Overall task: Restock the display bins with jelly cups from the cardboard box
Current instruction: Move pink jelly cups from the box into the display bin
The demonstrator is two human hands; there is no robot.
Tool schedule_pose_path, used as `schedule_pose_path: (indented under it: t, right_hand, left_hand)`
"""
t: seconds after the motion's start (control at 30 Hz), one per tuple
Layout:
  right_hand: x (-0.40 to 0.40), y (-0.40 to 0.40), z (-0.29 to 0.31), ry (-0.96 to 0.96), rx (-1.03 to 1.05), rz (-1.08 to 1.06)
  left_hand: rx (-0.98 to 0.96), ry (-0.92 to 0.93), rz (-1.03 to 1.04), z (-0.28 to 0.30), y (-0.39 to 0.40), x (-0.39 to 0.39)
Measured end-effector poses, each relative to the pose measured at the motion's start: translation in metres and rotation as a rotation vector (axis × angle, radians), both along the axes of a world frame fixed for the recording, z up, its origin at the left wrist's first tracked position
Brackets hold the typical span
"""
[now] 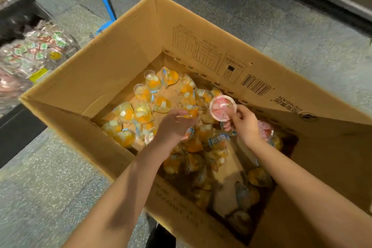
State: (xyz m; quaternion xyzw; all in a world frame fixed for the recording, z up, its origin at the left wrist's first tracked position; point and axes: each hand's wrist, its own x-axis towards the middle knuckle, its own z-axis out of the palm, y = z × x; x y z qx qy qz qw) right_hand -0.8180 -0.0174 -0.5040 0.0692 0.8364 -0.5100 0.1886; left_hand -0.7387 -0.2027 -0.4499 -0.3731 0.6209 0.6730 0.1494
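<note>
Off to the left, a display bin (38,50) of small wrapped sweets stands on a dark shelf edge, blurred, and a blue metal frame (102,0) rises from the speckled grey floor (50,177) behind the cardboard box (112,62). A dark fixture runs along the top right, well apart from the box.

All four flaps of the box stand open and splay outward, the far one printed with a barcode and handling marks, so the mouth is wide and both forearms reach in over the near flap. Inside, orange jelly cups (141,110) lie loose and tilted on their sides, thickest at the far left corner and along the shaded near side, with bare cardboard bottom showing between them.

The right hand (244,125) grips a pink jelly cup (222,107) by its rim, fingers curled round it, lifted above the heap with its sealed top turned toward the camera. Another pink cup (265,131) lies just beside that wrist, against the right wall. The left hand (173,127) hangs palm-down among the orange cups, fingers bent over one of them at the fingertips; another cup with a printed lid shows just under its palm, and whether it truly grasps either I cannot tell.
</note>
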Motion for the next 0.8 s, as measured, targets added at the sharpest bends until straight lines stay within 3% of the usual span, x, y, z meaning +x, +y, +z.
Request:
schedule_pose_path:
  t: [0.13,0.3,0.37,0.5,0.8]
  right_hand:
    - [0.046,-0.008,0.050,-0.276,-0.494,0.082]
    - [0.070,-0.004,0.070,-0.616,-0.822,-0.040]
    - [0.066,0.006,0.054,-0.676,-0.776,-0.272]
    - [0.046,0.039,0.004,-0.676,-0.480,-0.677]
    - [0.001,0.069,-0.056,-0.647,-0.499,-0.969]
  left_hand:
    - [0.139,-0.018,-0.120,0.018,0.007,0.002]
    - [0.275,0.064,-0.168,0.023,0.004,0.010]
    - [0.235,0.060,-0.176,0.019,0.003,0.008]
    - [0.123,0.043,-0.254,0.012,0.008,0.008]
    - [0.020,0.029,-0.236,0.001,0.006,0.006]
